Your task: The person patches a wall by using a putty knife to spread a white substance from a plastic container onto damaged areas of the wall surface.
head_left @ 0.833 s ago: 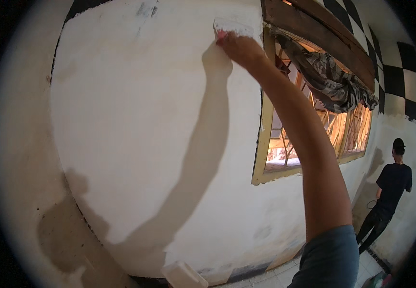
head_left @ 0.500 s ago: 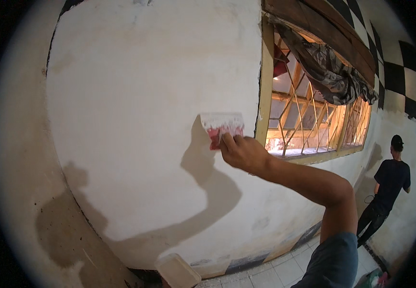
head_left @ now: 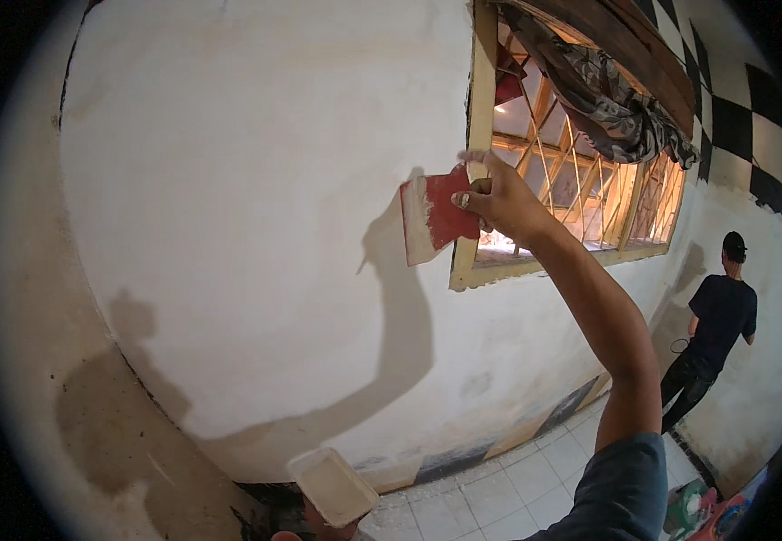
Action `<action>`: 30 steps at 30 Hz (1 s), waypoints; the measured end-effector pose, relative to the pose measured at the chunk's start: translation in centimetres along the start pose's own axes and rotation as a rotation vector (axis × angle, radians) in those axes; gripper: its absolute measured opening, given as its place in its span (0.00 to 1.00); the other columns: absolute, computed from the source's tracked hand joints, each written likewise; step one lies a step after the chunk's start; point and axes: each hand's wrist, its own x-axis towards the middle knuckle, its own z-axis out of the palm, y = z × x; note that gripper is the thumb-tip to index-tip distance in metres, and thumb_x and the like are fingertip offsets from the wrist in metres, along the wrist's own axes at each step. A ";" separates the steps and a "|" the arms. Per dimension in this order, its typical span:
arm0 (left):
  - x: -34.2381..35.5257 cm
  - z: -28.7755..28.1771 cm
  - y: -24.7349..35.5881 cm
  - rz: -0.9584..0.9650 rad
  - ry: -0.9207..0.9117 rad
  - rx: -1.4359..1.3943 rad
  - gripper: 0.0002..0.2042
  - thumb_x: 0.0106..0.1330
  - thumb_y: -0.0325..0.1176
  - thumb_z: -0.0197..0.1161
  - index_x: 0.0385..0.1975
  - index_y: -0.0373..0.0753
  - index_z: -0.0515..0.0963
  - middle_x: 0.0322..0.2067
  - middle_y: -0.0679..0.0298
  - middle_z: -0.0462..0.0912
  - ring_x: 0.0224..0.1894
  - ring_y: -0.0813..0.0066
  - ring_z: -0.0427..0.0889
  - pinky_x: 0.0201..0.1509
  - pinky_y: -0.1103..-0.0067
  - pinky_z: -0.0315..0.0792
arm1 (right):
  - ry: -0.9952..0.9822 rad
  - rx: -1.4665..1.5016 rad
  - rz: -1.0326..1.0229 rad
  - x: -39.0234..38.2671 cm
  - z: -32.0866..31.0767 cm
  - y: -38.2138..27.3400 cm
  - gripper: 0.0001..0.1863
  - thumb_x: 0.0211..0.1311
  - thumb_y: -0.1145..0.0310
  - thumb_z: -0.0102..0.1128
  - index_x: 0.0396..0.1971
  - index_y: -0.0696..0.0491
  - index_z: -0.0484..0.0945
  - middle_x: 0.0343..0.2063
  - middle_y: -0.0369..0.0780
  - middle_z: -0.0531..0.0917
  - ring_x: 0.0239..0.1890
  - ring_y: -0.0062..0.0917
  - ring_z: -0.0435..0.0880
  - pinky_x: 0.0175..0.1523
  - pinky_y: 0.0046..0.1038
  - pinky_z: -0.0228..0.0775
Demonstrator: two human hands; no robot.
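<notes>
My right hand (head_left: 499,200) is raised in front of the white plastered wall (head_left: 256,207) and grips a red scraper (head_left: 436,216) whose blade edge is coated with white putty. The blade is turned off the wall, next to the yellow window frame (head_left: 472,270). At the bottom edge my left hand (head_left: 314,525), mostly hidden, holds up a flat white board (head_left: 332,485) from underneath.
A barred window (head_left: 580,180) with a bunched curtain (head_left: 607,99) is to the right. Another person (head_left: 715,329) in dark clothes stands at the far wall with black and white checks (head_left: 751,126). Pale floor tiles (head_left: 490,496) lie below; coloured things (head_left: 706,514) sit at the lower right.
My right hand came down from the top of the wall, wiping the scraper downward, and has now lifted the blade off the wall beside the window.
</notes>
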 end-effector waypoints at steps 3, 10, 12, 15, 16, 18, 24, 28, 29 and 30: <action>0.1 0.0 -0.3 -0.010 -0.003 -0.009 0.29 0.72 0.60 0.39 0.65 0.48 0.64 0.57 0.61 0.75 0.57 0.57 0.76 0.57 0.53 0.73 | 0.060 0.077 -0.018 0.3 -0.3 0.4 0.17 0.63 0.73 0.62 0.50 0.62 0.74 0.23 0.37 0.78 0.20 0.16 0.72 0.24 0.20 0.64; -0.3 -0.3 -0.3 -0.001 0.003 -0.016 0.29 0.72 0.60 0.39 0.64 0.48 0.64 0.57 0.61 0.76 0.56 0.56 0.77 0.57 0.53 0.73 | -0.012 0.189 0.038 1.8 -0.8 -1.7 0.10 0.64 0.72 0.59 0.40 0.63 0.79 0.27 0.40 0.81 0.25 0.20 0.80 0.30 0.20 0.74; -0.3 -0.2 -0.1 0.003 0.004 -0.017 0.29 0.72 0.60 0.39 0.64 0.48 0.64 0.57 0.61 0.76 0.56 0.56 0.77 0.57 0.52 0.73 | -0.048 0.331 0.086 2.2 -0.8 -2.5 0.10 0.64 0.72 0.59 0.39 0.64 0.79 0.28 0.42 0.82 0.26 0.22 0.82 0.31 0.20 0.77; -0.2 -0.2 0.3 0.007 0.005 -0.019 0.29 0.72 0.60 0.39 0.64 0.48 0.64 0.56 0.61 0.76 0.56 0.56 0.77 0.57 0.52 0.73 | -0.031 0.009 -0.104 3.7 -1.2 -3.1 0.10 0.63 0.70 0.62 0.36 0.64 0.80 0.26 0.42 0.83 0.26 0.22 0.83 0.32 0.21 0.78; -0.1 -0.2 0.4 0.009 0.007 -0.020 0.29 0.72 0.60 0.39 0.64 0.48 0.64 0.56 0.61 0.76 0.56 0.56 0.77 0.57 0.52 0.73 | -0.032 0.011 -0.107 4.4 -1.3 -3.3 0.10 0.63 0.70 0.62 0.36 0.64 0.80 0.26 0.42 0.83 0.26 0.22 0.83 0.32 0.21 0.78; 0.0 -0.2 0.7 0.020 0.006 -0.016 0.29 0.72 0.60 0.39 0.64 0.48 0.65 0.56 0.61 0.76 0.56 0.56 0.77 0.57 0.52 0.73 | -0.035 -0.296 -0.127 5.6 -1.3 -4.1 0.12 0.63 0.69 0.64 0.35 0.64 0.80 0.23 0.40 0.83 0.24 0.20 0.82 0.28 0.21 0.74; 0.5 0.3 1.9 0.034 0.002 -0.013 0.29 0.72 0.59 0.39 0.64 0.48 0.65 0.56 0.62 0.76 0.56 0.56 0.77 0.57 0.52 0.73 | 0.140 -0.683 -0.272 11.4 -1.7 -4.2 0.21 0.51 0.53 0.72 0.30 0.59 0.85 0.23 0.49 0.84 0.29 0.40 0.85 0.38 0.35 0.76; 0.4 0.6 2.7 0.046 0.004 -0.009 0.29 0.72 0.59 0.39 0.64 0.48 0.65 0.56 0.62 0.76 0.56 0.56 0.77 0.56 0.52 0.73 | 0.170 -0.782 -0.323 13.8 -1.3 -5.7 0.20 0.49 0.56 0.71 0.30 0.60 0.84 0.28 0.50 0.85 0.34 0.44 0.86 0.43 0.39 0.77; 0.5 0.6 2.9 0.046 0.009 -0.008 0.28 0.72 0.59 0.39 0.64 0.48 0.65 0.56 0.62 0.76 0.56 0.56 0.77 0.56 0.51 0.73 | 0.228 -0.888 -0.399 14.7 -1.1 -5.4 0.21 0.49 0.55 0.71 0.30 0.59 0.83 0.28 0.51 0.85 0.35 0.45 0.86 0.44 0.40 0.77; 0.4 0.5 3.2 0.049 0.011 -0.006 0.28 0.72 0.59 0.39 0.64 0.48 0.65 0.56 0.62 0.76 0.56 0.56 0.77 0.56 0.51 0.73 | 0.287 -0.994 -0.475 15.2 -0.9 -5.6 0.21 0.49 0.54 0.70 0.31 0.59 0.83 0.29 0.52 0.85 0.36 0.46 0.86 0.46 0.41 0.77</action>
